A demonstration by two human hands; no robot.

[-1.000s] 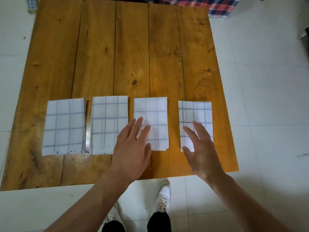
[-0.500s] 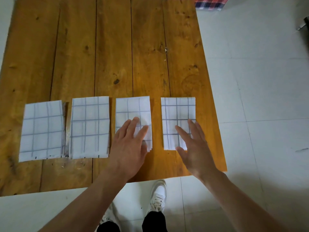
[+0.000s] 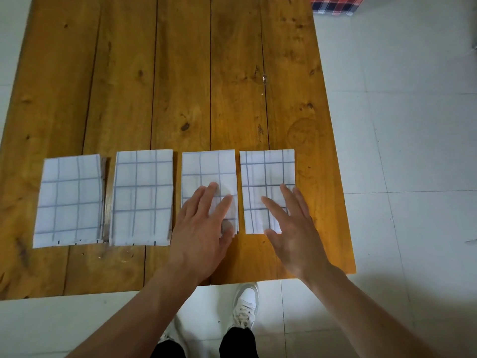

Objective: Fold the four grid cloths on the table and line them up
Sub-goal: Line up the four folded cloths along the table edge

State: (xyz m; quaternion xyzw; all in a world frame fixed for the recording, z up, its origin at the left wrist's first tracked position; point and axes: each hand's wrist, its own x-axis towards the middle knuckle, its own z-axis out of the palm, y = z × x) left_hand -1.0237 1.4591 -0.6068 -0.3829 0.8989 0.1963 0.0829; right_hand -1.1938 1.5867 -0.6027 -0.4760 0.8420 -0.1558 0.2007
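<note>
Head camera is showing four folded grid cloths lying in a row near the front edge of the wooden table (image 3: 180, 73). Left hand (image 3: 204, 233) is lying flat, fingers straight, over the third cloth (image 3: 207, 169). Right hand (image 3: 291, 228) is spreading flat over the fourth cloth (image 3: 267, 171), gripping nothing.

Tabletop (image 3: 180, 73) — wood planks, orange-brown varnish with a slight sheen, knots and dark seams visible, scuffed near the front edge. Four grid cloths (image 3: 143, 197) — thin white woven fabric, matt, grey printed lines, creased flat. Floor (image 3: 413, 125) — pale glazed tile, smooth, faintly glossy. Plaid fabric (image 3: 335, 6) at far edge, matt. Shoes (image 3: 245, 303) white, smooth upper.
</note>
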